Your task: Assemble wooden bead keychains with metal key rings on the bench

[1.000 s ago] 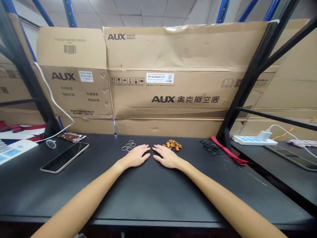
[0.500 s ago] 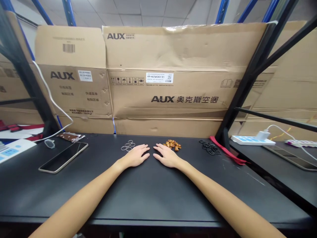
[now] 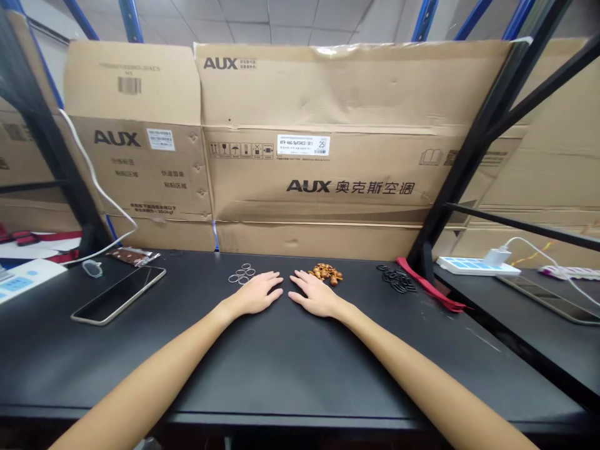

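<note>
1. Your left hand point(image 3: 253, 295) lies flat on the black surface point(image 3: 281, 369), palm down, fingers spread, holding nothing.
2. Your right hand point(image 3: 317, 297) lies the same way, spread and empty, just beside your left hand without touching it.
3. Just beyond your left fingertips sits a small cluster of metal rings point(image 3: 242, 274).
4. Just beyond your right fingertips sits a heap of brown wooden beads point(image 3: 327, 272).
5. Farther out past your right hand lie a pile of black rings point(image 3: 396, 279) and a red strap point(image 3: 429, 285).
6. Well out past your left hand, a smartphone point(image 3: 118, 295) lies flat.
7. Straight ahead of both hands, AUX cardboard boxes point(image 3: 304, 181) stand behind the surface.
</note>
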`<move>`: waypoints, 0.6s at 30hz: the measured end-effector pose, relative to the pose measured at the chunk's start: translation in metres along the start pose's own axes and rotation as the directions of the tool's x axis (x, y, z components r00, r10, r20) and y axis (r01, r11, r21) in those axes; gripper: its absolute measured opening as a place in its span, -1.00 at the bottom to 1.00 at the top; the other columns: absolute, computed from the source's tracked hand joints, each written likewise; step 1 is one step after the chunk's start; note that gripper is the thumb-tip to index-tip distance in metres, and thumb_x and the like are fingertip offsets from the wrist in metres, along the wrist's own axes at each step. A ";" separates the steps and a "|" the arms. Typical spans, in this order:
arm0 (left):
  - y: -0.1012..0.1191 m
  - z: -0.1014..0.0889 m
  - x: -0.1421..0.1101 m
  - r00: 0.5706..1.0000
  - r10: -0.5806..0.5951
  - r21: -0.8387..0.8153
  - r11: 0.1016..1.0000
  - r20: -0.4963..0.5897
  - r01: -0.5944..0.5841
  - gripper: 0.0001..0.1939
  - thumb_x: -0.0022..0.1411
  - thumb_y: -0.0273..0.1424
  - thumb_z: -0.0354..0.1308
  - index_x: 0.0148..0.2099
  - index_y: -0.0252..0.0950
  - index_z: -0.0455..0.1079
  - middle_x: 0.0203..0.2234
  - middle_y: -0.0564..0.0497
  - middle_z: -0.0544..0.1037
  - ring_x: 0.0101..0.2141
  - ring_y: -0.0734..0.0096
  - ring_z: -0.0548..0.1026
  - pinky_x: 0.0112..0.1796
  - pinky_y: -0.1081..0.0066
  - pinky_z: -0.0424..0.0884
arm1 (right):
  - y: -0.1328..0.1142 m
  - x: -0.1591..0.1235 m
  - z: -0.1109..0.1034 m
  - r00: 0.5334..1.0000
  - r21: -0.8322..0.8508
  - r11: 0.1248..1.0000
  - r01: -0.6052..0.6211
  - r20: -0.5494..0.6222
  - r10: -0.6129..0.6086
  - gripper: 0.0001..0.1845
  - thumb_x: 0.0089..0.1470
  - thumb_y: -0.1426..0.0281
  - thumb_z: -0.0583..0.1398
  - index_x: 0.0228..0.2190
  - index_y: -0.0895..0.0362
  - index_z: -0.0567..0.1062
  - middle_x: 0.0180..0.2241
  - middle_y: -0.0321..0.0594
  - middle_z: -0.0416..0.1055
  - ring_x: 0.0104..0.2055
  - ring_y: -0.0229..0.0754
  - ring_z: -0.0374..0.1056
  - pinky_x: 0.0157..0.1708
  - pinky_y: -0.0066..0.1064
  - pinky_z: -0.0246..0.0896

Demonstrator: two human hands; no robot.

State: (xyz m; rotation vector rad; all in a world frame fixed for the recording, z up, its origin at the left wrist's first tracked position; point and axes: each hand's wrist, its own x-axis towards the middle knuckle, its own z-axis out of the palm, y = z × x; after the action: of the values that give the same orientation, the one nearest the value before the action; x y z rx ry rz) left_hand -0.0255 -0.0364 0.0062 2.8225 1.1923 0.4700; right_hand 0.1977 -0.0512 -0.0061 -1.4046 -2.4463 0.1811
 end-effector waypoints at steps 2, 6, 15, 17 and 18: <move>-0.001 0.000 0.000 1.000 0.004 0.009 1.000 0.003 -0.004 -0.51 0.35 -0.20 -0.15 0.20 -0.32 0.24 0.20 -0.15 0.23 0.20 0.22 0.17 0.18 0.24 0.09 | 0.000 0.000 0.000 1.000 0.000 1.000 0.007 -0.004 -0.007 -0.26 0.17 -0.02 -0.07 0.21 0.19 0.16 0.28 -0.02 -0.05 0.32 0.02 -0.15 0.26 -0.13 -0.22; -0.001 0.001 0.001 1.000 0.009 0.022 1.000 0.005 -0.010 -0.51 0.35 -0.20 -0.16 0.21 -0.33 0.23 0.20 -0.15 0.23 0.20 0.23 0.17 0.18 0.24 0.09 | -0.001 0.000 0.000 1.000 -0.007 1.000 0.015 -0.013 -0.015 -0.28 0.18 -0.01 -0.07 0.20 0.19 0.17 0.27 -0.01 -0.04 0.31 0.02 -0.13 0.26 -0.12 -0.20; 0.002 -0.001 0.000 1.000 0.003 0.013 1.000 -0.003 -0.003 -0.52 0.35 -0.21 -0.14 0.19 -0.33 0.25 0.19 -0.16 0.24 0.19 0.23 0.18 0.18 0.25 0.09 | 0.001 -0.001 0.001 1.000 -0.011 1.000 0.013 -0.025 -0.013 -0.28 0.17 -0.02 -0.07 0.20 0.17 0.18 0.27 -0.02 -0.02 0.31 0.01 -0.12 0.25 -0.14 -0.19; 0.001 -0.001 0.000 1.000 0.006 0.016 1.000 0.010 -0.006 -0.51 0.35 -0.21 -0.15 0.20 -0.34 0.24 0.19 -0.16 0.24 0.20 0.23 0.18 0.18 0.25 0.09 | 0.001 0.000 0.001 0.999 -0.007 1.000 0.015 -0.031 -0.015 -0.29 0.17 -0.01 -0.06 0.20 0.16 0.18 0.27 -0.02 -0.02 0.31 0.01 -0.12 0.25 -0.12 -0.18; 0.001 -0.001 0.000 1.000 0.005 0.018 1.000 0.016 -0.006 -0.51 0.35 -0.21 -0.15 0.20 -0.34 0.24 0.19 -0.16 0.24 0.20 0.23 0.18 0.18 0.24 0.09 | 0.001 0.000 0.001 0.999 -0.003 1.000 0.017 -0.033 -0.017 -0.30 0.17 -0.01 -0.06 0.20 0.16 0.18 0.27 -0.03 -0.02 0.31 0.01 -0.11 0.25 -0.12 -0.18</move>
State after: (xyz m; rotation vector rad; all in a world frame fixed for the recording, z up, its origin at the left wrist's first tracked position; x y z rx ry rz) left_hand -0.0250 -0.0374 0.0076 2.8394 1.1923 0.4389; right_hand 0.1983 -0.0508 -0.0079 -1.3766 -2.4315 0.1492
